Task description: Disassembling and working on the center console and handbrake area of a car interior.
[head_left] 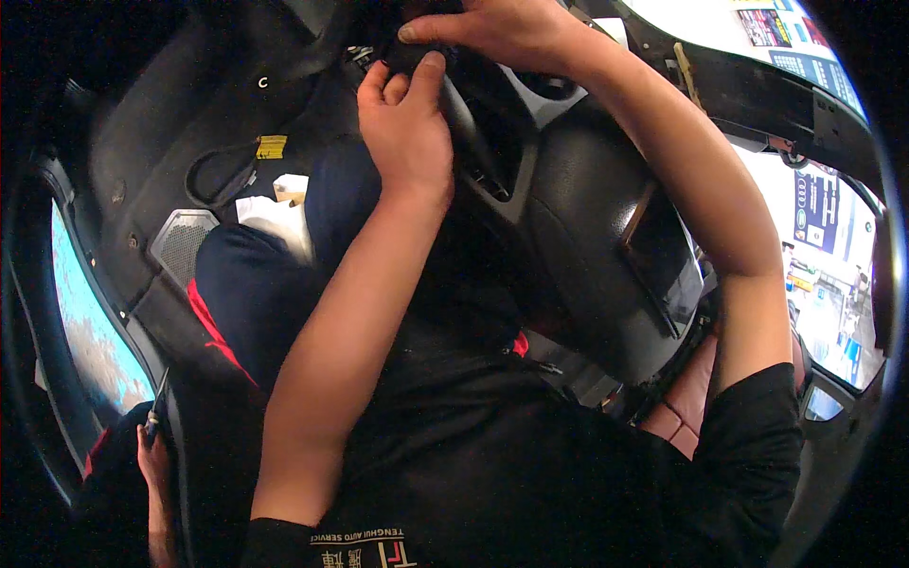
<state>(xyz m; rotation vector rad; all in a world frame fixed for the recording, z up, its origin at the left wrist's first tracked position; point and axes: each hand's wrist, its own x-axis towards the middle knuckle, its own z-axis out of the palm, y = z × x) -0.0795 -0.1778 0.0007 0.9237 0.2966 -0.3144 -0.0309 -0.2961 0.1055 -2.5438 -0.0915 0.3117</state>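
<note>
Fingers of the left hand were curled, the right hand stretching its thumb just beyond them, both holds unclear to me.

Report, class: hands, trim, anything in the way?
Left hand at dark trim, fingers curled. Right hand close by, thumb extended. Grip unclear; hands partly cover the trim.

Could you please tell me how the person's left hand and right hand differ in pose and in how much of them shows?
The left hand points up the picture, while the right hand reaches in from the right, its thumb pointing left. The left hand sits clear of the top edge, whereas the right hand is partly cut off by it. Both are bare and close together.
</note>
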